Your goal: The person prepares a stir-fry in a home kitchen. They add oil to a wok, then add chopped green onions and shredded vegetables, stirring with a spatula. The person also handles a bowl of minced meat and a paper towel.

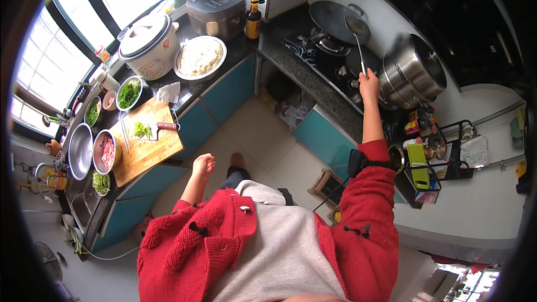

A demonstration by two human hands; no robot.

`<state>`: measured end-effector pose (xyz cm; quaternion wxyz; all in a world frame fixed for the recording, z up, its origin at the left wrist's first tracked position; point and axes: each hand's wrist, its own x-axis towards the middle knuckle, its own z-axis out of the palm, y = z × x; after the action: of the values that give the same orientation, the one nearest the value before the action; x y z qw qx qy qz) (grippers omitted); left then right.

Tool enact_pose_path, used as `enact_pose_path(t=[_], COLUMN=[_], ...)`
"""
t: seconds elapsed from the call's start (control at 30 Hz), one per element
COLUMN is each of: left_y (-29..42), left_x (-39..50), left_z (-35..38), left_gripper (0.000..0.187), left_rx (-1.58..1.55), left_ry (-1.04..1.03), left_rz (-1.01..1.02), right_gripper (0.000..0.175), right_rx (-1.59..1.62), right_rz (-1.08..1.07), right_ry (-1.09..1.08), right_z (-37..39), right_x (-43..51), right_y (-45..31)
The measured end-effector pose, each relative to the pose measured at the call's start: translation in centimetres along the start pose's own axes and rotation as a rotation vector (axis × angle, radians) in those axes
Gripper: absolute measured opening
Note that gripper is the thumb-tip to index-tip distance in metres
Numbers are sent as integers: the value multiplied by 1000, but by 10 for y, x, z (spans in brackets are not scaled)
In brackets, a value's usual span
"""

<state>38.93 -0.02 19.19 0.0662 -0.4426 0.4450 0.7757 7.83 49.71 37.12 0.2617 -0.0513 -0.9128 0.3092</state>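
Observation:
My right hand [370, 86] is closed around the handle of a metal ladle [360, 50], whose bowl is over a dark wok [331, 19] on the gas stove [331, 58]. My left hand [204, 165] hangs in front of my body with curled fingers and nothing visible in it. On the left counter lies a wooden cutting board [161, 151] with a knife [163, 126], chopped greens [142, 129] and chopsticks [124, 131]. Beside it are a bowl of raw meat [107, 153], bowls of chopped herbs [129, 93] and a metal bowl [80, 151].
A stacked steel steamer pot [405, 77] stands close to my right forearm. A soy-type sauce bottle [253, 21], a rice cooker [216, 10], a white cooker [147, 46] and a basin of dough-like food [201, 58] line the back. A condiment rack [457, 151] is at right.

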Motion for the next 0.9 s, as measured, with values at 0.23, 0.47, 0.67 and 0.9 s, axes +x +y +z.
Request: enact_pose_path(t=[0.23,0.47,0.67,0.9], left_y=[35,83,155,226], left_x=[26,69,98,117], left_z=[30,74,223,448], left_gripper=[11,9,33,72], left_rx=[19,162,85,232], left_ry=[-186,-244,-955,-1029], left_rz=[39,-49,-258,-470], right_gripper=[37,41,41,35], right_rx=[154,182,239,335], right_rz=[188,294,255,305], right_ry=[-101,-39,18,-11], right_z=[3,17,19,11], right_x=[13,22,13,15], right_y=[-8,-14,-28,-40])
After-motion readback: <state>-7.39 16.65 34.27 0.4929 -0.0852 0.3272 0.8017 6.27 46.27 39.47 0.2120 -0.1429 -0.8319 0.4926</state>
